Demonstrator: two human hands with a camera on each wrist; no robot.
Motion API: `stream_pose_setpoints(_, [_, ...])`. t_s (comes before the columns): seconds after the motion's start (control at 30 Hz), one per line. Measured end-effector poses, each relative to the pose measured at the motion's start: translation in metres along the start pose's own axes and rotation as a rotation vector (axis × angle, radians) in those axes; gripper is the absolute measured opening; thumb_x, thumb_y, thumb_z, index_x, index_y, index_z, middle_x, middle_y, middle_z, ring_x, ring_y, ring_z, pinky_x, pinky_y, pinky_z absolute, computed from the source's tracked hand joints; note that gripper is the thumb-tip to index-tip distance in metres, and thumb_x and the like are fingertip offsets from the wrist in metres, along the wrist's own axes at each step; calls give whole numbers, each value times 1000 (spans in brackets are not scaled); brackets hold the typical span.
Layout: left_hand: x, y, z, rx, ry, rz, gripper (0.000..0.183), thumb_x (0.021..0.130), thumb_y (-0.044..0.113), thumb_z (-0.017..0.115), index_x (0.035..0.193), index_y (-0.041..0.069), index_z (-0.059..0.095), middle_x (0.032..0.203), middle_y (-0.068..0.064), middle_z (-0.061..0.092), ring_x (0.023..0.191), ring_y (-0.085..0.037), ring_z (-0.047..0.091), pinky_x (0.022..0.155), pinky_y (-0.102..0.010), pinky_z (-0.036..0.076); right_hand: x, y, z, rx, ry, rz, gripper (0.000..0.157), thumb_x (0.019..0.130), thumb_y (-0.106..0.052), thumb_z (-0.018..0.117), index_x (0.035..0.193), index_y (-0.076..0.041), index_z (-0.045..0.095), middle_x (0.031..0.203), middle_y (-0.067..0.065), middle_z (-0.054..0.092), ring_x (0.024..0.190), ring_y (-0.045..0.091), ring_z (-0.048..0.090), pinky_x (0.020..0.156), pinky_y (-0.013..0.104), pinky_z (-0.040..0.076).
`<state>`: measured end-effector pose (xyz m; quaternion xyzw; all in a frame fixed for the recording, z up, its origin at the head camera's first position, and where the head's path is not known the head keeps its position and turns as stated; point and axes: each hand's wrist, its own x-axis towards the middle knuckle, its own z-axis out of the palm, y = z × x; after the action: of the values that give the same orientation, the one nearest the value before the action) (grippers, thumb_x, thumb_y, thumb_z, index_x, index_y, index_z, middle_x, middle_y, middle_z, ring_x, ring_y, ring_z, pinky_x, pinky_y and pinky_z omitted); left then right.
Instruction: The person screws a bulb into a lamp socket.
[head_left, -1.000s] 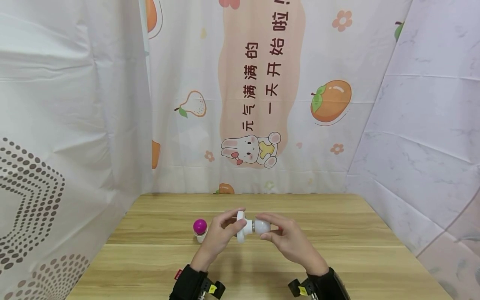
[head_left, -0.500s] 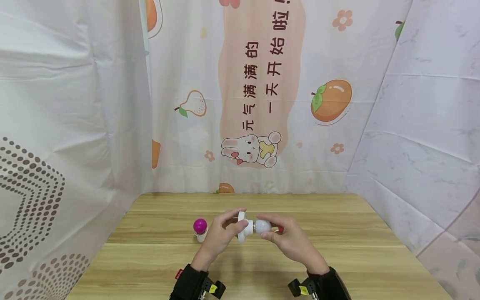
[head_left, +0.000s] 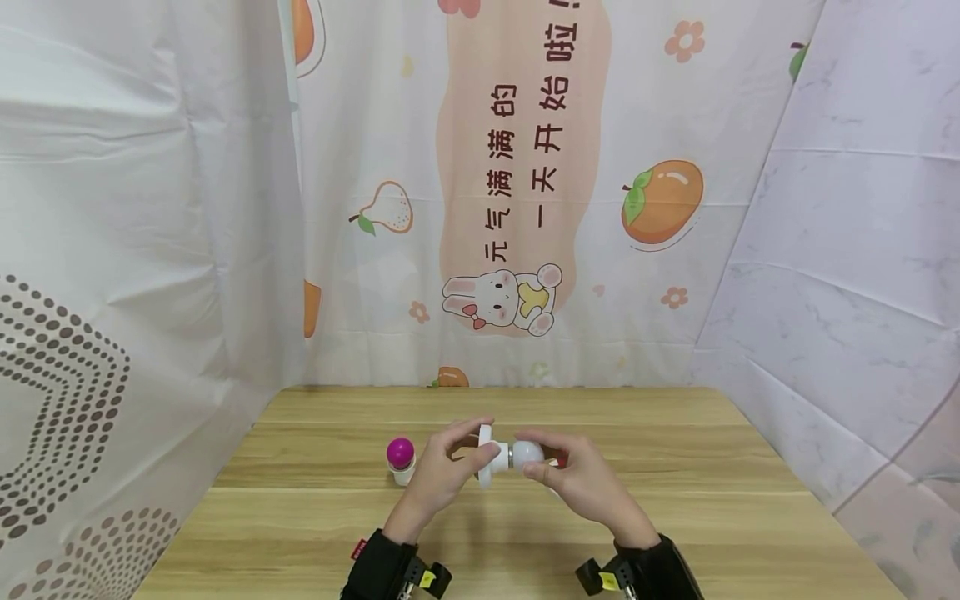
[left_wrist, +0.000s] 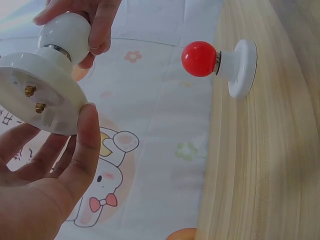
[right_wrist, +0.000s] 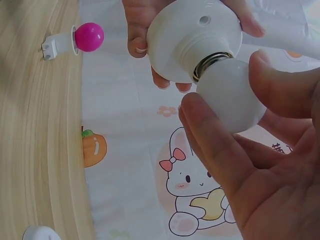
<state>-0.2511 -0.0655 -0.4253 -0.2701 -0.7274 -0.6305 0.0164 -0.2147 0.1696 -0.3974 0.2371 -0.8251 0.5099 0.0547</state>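
Note:
Above the table my left hand holds a white lamp socket by its round base, thumb on the near side. My right hand pinches a small white light bulb between thumb and fingers. Its neck sits in the mouth of the socket, and a ring of metal thread shows between them in the right wrist view, on the bulb. Two brass screws show in the hollow underside of the base in the left wrist view.
A magenta bulb stands in a white plug-in socket left of my left hand. A red bulb in a white round-based socket stands on the wooden table, mostly behind my right hand. Printed curtains hang behind.
The socket and bulb have shifted slightly to the right with both hands. Both grips look much the same, and the standing bulbs have stayed in place.

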Motion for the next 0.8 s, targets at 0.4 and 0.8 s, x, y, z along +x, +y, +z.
stream_pose_setpoints(0.4, [-1, 1, 1, -14, 0, -1, 41, 98, 26, 67, 138, 16, 64, 125, -7, 61, 112, -24, 58, 87, -40, 51, 0, 2, -1, 76, -34, 51, 42, 96, -17, 72, 133, 1, 64, 112, 14, 71, 89, 20, 69, 74, 32, 58])
stream_pose_setpoints(0.8, [-1, 3, 0, 4, 0, -24, 39, 100, 28, 66, 137, 19, 63, 125, -6, 60, 116, -25, 57, 85, -37, 53, 2, 4, 2, 66, -5, 73, 42, 97, -23, 72, 133, -4, 64, 114, 11, 70, 95, 21, 67, 75, 31, 57])
